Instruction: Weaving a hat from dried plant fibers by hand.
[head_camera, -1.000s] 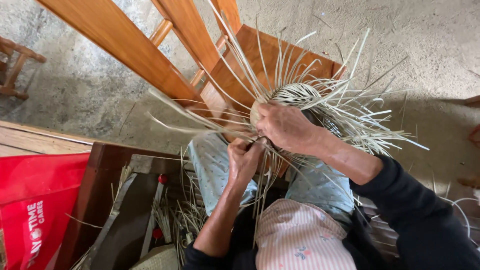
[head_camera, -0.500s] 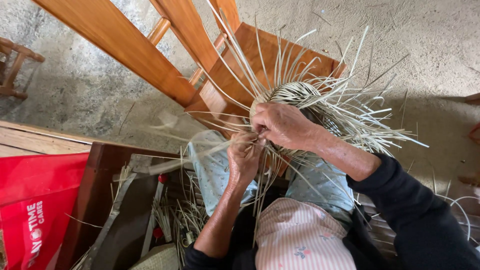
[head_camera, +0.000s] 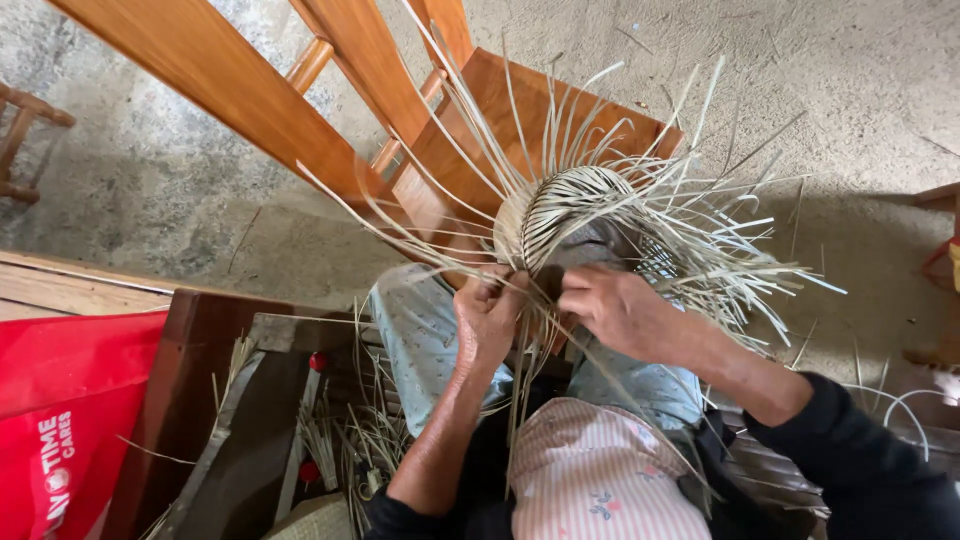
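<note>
Compared with the view half a second earlier, the right hand (head_camera: 625, 312) is seen to have been drawn down off the crown of the half-woven straw basket (head_camera: 575, 205), so that the tight ribbed dome, formerly covered, is now exposed; from this it is judged that one pass of weaving has been seated and a fresh strip is being taken up. The left hand (head_camera: 490, 315) is kept at the lower rim, its fingers (head_camera: 487, 290) closed together on a bundle of pale strips (head_camera: 520, 385) that is left hanging below them toward the lap. The right fingers (head_camera: 578, 290) are curled and pinched at the same rim, though the exact strip gripped cannot be told. The basket is thus placed directly above both sets of fingertips, touching them, with loose ends fanned outward beyond. A wooden chair (head_camera: 300, 110) is seen behind.
</note>
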